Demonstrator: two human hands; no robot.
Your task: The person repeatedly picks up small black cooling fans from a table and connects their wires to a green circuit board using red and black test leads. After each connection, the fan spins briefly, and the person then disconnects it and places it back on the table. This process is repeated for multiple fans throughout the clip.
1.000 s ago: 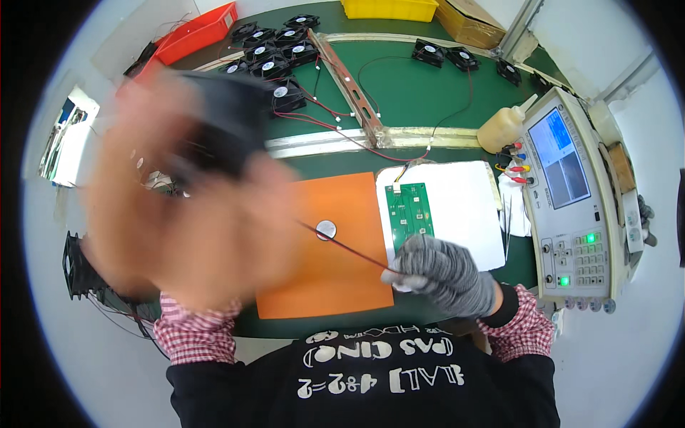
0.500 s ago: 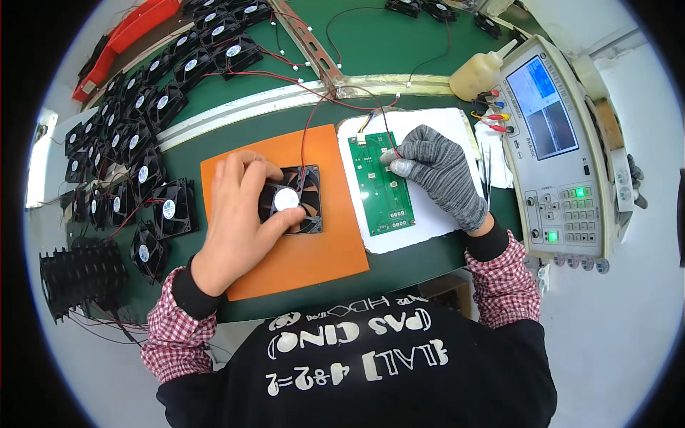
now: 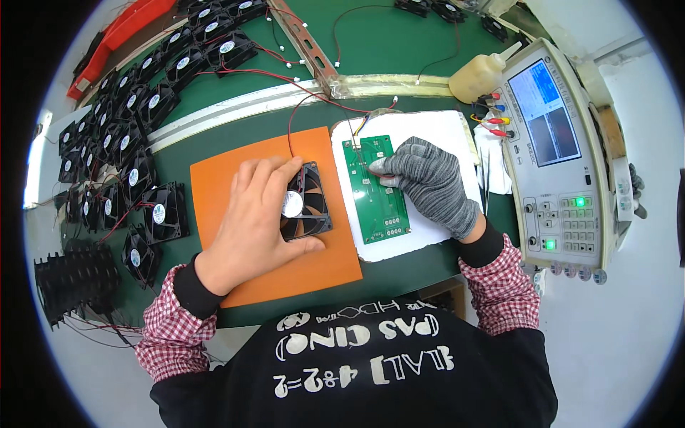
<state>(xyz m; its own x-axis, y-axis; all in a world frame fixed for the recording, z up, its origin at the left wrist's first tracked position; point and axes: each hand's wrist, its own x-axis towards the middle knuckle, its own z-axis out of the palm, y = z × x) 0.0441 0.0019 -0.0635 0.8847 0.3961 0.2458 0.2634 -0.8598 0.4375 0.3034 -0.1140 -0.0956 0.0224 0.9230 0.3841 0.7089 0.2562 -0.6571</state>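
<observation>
A square black cooling fan [image 3: 312, 208] with a white hub label lies on an orange mat [image 3: 335, 267]. My bare left hand [image 3: 250, 221] grips its left side, fingers at the far edge and thumb at the near edge. To the right, a green circuit board [image 3: 389, 207] rests on a white sheet [image 3: 435, 221]. My right hand [image 3: 424, 178], in a grey knitted glove, is closed in a pinch over the board's upper middle. What its fingertips hold, if anything, is hidden. A red wire [image 3: 290, 125] leaves the fan's far side and arcs beyond the mat.
Many black fans [image 3: 158, 212] with trailing wires crowd the left side. A tester with a lit screen [image 3: 546, 110] stands at right, test leads [image 3: 496, 121] plugged in. Behind are a squeeze bottle [image 3: 478, 76] and a pale rail [image 3: 235, 107]. Tweezers [image 3: 485, 171] lie beside the sheet.
The fan has turned slightly and shifted right under my left hand. My right hand has moved a little left across the board. The red wire beside its fingers no longer shows there.
</observation>
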